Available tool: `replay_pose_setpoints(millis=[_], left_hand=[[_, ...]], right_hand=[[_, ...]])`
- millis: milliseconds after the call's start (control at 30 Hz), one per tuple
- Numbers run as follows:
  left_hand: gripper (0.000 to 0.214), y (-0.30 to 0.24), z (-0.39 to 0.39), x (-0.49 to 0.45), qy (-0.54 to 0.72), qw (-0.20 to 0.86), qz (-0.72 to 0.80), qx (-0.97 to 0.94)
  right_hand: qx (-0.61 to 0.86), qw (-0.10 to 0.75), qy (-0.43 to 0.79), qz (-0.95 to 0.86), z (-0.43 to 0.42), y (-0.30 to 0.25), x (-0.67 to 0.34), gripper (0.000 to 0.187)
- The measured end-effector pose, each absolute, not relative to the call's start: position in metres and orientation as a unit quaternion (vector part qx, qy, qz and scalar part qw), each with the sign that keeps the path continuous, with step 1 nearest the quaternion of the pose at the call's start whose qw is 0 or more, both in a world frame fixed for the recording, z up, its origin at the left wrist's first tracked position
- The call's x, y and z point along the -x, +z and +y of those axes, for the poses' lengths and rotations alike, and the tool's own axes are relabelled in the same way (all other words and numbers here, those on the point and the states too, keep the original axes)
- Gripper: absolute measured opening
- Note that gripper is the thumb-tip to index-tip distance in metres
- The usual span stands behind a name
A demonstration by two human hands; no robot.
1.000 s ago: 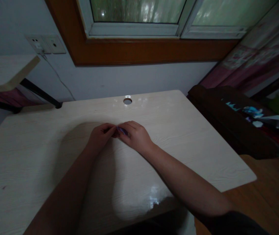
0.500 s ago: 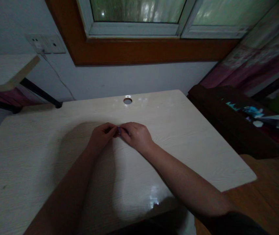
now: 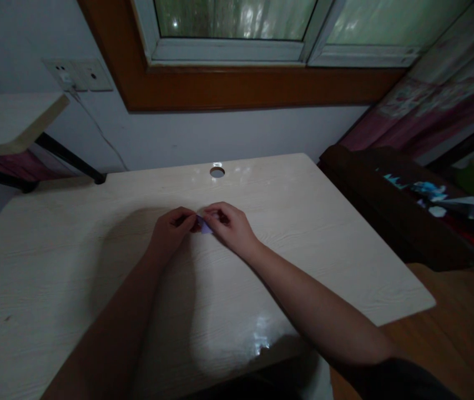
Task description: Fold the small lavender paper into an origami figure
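A small purple piece, thin and flat like folded paper (image 3: pixel 206 227), is held between my two hands above the pale wood-grain table (image 3: pixel 303 222). My left hand (image 3: pixel 173 226) pinches its left edge between thumb and forefinger. From the other side, my right hand (image 3: pixel 232 223) grips it with thumb and fingertips. Much of the piece is covered by my fingers, so its full shape is hidden. Both hands are close together, near the middle of the table.
A round cable hole (image 3: pixel 217 173) lies near the table's back edge. A raised shelf (image 3: pixel 16 122) on black legs stands at the left. Behind are a wall socket (image 3: pixel 76 75) with a cord and a window. Dark brown furniture (image 3: pixel 395 211) holding assorted items is at the right.
My right hand has shifted slightly, its fingers lifting and opening a little. More of the purple piece now shows below my fingertips. My left hand has barely moved.
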State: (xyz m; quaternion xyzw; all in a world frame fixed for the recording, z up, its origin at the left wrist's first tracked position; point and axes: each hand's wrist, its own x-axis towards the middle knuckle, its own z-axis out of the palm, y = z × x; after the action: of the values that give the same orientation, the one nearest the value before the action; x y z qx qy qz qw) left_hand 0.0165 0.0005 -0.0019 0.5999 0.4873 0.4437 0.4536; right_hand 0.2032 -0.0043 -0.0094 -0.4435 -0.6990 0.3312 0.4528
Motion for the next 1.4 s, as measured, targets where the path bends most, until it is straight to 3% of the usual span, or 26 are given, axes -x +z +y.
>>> replay_pose_setpoints(millis=[133,267,600,800,1400], left_hand=[[0.017,-0.0023,0.0011,-0.0170,0.453,0.453,0.487,-0.594],[0.018,-0.0031,0.0014,-0.0163,0.459,0.473,0.474,-0.584],[0.022,-0.0008,0.0004,-0.0168,0.432,0.467,0.493,-0.594],[0.021,-0.0027,0.0005,-0.0156,0.441,0.451,0.503,-0.591],[0.034,-0.0045,0.0012,-0.0165,0.435,0.476,0.495,-0.582]], right_hand=[[0.414,0.455,0.468,-0.635,0.0023,-0.0189,-0.2039,0.027],[0.408,0.461,0.517,-0.595,0.0044,-0.0199,-0.2045,0.024],[0.419,0.461,0.490,-0.610,0.0017,-0.0163,-0.2041,0.023],[0.407,0.466,0.508,-0.600,0.0020,-0.0174,-0.2033,0.032],[0.414,0.507,0.490,-0.576,0.0068,-0.0207,-0.2039,0.027]])
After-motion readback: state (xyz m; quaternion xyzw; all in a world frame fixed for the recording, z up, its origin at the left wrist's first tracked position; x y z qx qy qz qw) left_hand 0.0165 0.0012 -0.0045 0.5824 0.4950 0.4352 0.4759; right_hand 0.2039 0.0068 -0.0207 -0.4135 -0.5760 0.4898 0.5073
